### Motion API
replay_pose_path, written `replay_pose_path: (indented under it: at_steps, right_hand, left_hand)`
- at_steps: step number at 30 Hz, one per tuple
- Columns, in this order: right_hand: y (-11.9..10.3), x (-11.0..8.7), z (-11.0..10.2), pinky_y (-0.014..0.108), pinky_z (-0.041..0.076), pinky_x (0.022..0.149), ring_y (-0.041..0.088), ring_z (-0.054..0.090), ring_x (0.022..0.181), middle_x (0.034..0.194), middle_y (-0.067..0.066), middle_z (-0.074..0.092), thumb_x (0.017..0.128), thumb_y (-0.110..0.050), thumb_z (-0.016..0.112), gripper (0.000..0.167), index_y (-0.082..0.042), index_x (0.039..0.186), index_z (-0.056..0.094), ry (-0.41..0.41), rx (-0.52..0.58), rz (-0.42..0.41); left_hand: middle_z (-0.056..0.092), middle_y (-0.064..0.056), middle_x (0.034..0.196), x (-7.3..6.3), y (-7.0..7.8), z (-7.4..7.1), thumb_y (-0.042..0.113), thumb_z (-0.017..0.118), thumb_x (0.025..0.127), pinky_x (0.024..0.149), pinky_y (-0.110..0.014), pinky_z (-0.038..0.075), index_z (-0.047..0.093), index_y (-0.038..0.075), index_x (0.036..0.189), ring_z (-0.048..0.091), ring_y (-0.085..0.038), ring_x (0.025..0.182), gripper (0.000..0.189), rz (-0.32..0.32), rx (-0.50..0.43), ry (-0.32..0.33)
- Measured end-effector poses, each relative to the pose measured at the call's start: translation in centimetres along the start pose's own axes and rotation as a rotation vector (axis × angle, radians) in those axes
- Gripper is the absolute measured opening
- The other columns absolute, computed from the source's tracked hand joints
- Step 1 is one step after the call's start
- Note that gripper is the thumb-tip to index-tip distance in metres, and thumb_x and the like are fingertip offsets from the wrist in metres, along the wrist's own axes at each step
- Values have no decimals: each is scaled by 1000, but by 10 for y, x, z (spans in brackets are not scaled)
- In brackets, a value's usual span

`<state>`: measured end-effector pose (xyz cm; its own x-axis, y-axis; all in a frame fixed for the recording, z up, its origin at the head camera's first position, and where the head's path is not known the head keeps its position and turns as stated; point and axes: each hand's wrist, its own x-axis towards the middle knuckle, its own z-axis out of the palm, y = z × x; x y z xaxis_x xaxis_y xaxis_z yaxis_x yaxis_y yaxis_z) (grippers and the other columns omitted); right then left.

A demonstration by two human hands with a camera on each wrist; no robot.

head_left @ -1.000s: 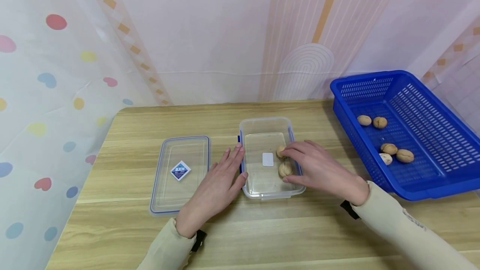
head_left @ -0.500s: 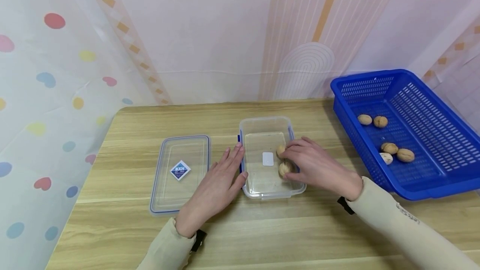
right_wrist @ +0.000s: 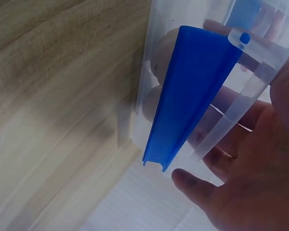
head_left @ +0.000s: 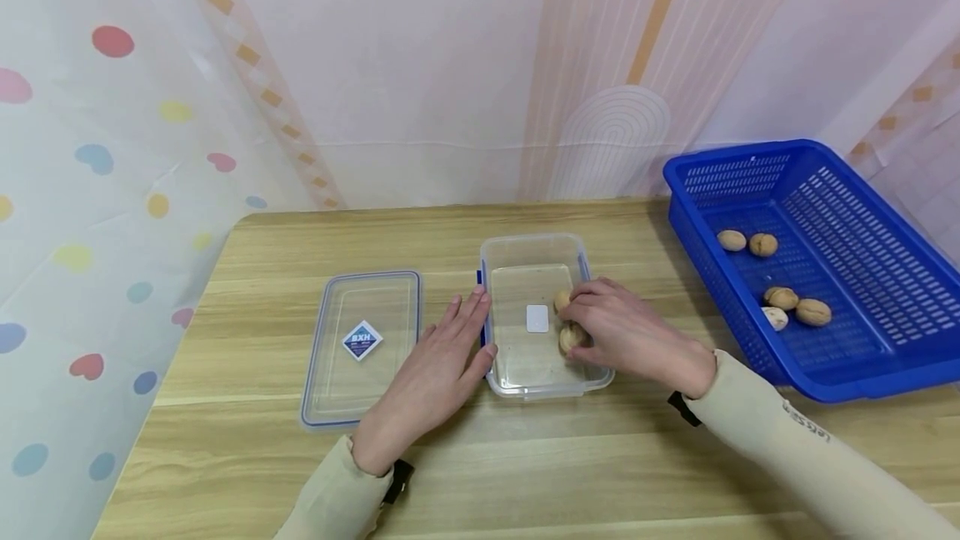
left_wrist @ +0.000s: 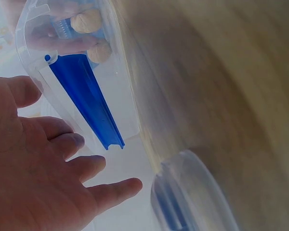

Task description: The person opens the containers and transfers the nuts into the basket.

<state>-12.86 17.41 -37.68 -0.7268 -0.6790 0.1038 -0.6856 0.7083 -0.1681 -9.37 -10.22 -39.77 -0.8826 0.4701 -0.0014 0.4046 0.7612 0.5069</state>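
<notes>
A clear plastic food container [head_left: 513, 365] with blue side clips [left_wrist: 84, 96] stands uncovered mid-table in the head view. Two walnuts lie inside along its right wall, a nearer walnut [head_left: 567, 340] and a farther walnut [head_left: 562, 300]. My right hand [head_left: 633, 332] reaches over that wall, thumb and fingers bent around the nearer walnut, fingertips beside the farther one. Through the wall, the right wrist view shows both walnuts behind a hanging clip [right_wrist: 192, 86]. My left hand [head_left: 431, 373] lies with extended fingers along the container's left side, holding nothing.
The container's clear lid [head_left: 322, 390], edged in blue and bearing a diamond sticker [head_left: 362, 341], lies flat at left. A blue perforated basket [head_left: 806, 382] with several walnuts [head_left: 813, 312] stands at right. A patterned cloth [head_left: 435, 65] hangs behind the wooden table [head_left: 525, 473].
My right hand has shifted slightly left, its thumb and fingers drawing in around the nearer walnut. My left hand, the lid and the basket have stayed in place.
</notes>
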Motion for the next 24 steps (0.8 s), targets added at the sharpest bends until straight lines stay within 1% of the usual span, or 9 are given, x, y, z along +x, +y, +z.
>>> replay_pose_path:
  at_steps: [5,8,12,15,18,24]
  right_hand:
    - [-3,1,-3,54,44,107,26,61,111,101,0,74,77,-23,92,36,-6,106,77,-51,0,44]
    - [-5,1,-3,56,43,109,27,60,114,101,0,75,78,-23,91,32,-7,103,78,-71,-16,60]
    - [-6,2,-2,52,45,106,27,61,112,94,-2,75,80,-19,88,19,-9,94,78,-45,-28,38]
    - [-5,0,0,49,46,104,27,62,110,92,-3,75,80,-14,86,15,-9,92,79,-10,-9,21]
    - [-4,0,0,48,47,103,27,63,110,93,-3,76,82,-14,86,16,-8,95,80,13,15,14]
    - [-1,-2,2,45,49,102,27,64,110,97,-1,77,83,-15,86,21,-5,101,80,28,46,-3]
  left_hand:
    - [13,-2,171,0,0,-1,39,42,111,116,-69,27,23,9,165,15,-34,157,64,0,1,-7]
    - [13,-2,172,0,0,-1,39,42,111,116,-69,27,23,9,165,15,-33,157,64,-2,-2,-10]
    - [13,-2,171,-1,0,0,39,42,111,116,-69,27,23,9,165,16,-34,157,65,-1,-2,-5]
    - [13,-2,171,-1,0,0,40,42,111,116,-69,27,22,10,165,17,-34,157,65,1,0,-2]
    - [13,-1,171,-1,0,0,40,41,111,116,-69,27,22,10,165,17,-34,157,65,0,0,0]
    - [12,-1,171,-1,0,0,40,42,111,116,-69,27,22,10,165,15,-32,157,65,-7,-2,-2]
